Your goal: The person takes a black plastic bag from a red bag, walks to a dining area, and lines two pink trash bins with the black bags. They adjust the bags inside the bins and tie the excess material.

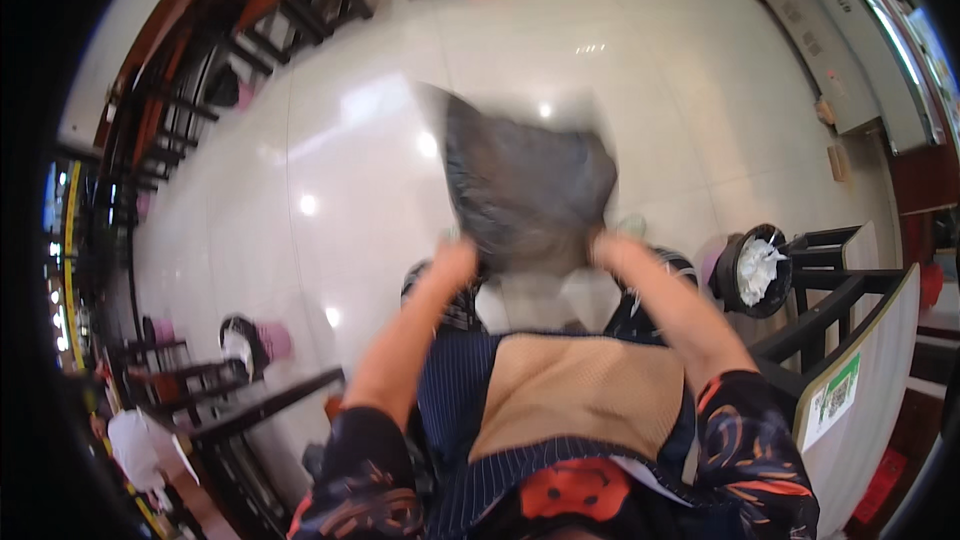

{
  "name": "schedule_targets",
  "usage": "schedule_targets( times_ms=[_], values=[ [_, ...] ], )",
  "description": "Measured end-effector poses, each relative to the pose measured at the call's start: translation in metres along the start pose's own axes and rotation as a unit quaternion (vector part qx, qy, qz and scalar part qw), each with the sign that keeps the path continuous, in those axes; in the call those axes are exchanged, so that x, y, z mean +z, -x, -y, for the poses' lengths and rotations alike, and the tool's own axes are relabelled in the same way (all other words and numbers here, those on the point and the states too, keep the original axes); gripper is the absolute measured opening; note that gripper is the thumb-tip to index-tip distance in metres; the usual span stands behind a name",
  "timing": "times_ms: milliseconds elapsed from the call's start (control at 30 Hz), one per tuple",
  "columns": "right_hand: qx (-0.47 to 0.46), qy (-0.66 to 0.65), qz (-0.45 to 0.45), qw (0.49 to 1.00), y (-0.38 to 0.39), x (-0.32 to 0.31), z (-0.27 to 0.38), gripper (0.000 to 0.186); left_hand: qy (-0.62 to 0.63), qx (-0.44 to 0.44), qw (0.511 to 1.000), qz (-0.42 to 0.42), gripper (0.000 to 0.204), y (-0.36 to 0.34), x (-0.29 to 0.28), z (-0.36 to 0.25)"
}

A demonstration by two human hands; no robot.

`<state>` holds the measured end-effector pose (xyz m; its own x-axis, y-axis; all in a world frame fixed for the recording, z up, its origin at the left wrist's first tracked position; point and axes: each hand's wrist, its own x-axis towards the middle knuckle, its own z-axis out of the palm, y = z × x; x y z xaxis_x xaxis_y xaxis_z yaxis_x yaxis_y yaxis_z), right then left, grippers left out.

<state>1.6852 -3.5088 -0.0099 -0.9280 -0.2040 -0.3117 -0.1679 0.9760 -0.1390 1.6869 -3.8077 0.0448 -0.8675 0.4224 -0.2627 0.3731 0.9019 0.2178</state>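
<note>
Both your left hand and your right hand, though blurry, seemed to grip the dark bag, which spread between and just past them, so opening it was likely your step, and next its edges likely needed pulling apart.

A head-worn fisheye looks down, close over a pinstriped apron, onto tiled floor. The left hand and right hand lie farther off.

Between your hands, the black plastic bag looks softly glossy; beyond them, pale floor tiles gleam smooth; below, your navy-and-tan apron is matt cloth.
</note>
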Motion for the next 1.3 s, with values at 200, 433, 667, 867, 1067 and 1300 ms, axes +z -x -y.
schedule_targets(
  times_ms=[200, 433, 667, 867, 1067, 1300],
  values=[
    [-0.049, -0.456, 0.206, 0.865, 0.060, 0.109, -0.009, 0.025, 0.489, -0.166, 0.852, -0.087, 0.012, 0.012, 0.050, 0.039],
    [0.303, -0.816, -0.246, 0.427, 0.057, 0.024, -0.139, 0.022, 0.572, -0.173, 0.776, -0.202, 0.012, -0.001, 0.027, 0.046],
    [0.469, -0.794, -0.386, 0.033, 0.145, 0.182, -0.264, 0.078, 0.412, -0.194, 0.860, -0.230, 0.009, -0.005, 0.026, 0.028],
    [0.470, -0.748, -0.440, -0.163, 0.186, 0.200, -0.302, 0.061, 0.359, -0.270, 0.873, -0.188, 0.011, -0.012, 0.017, 0.026],
    [0.485, -0.701, -0.509, -0.117, 0.172, 0.225, -0.329, 0.033, 0.297, -0.251, 0.894, -0.223, 0.007, -0.027, 0.024, 0.026],
    [0.482, -0.793, -0.258, 0.268, 0.109, 0.153, -0.274, 0.017, 0.461, -0.245, 0.819, -0.236, 0.024, -0.042, 0.028, 0.039]
  ],
)
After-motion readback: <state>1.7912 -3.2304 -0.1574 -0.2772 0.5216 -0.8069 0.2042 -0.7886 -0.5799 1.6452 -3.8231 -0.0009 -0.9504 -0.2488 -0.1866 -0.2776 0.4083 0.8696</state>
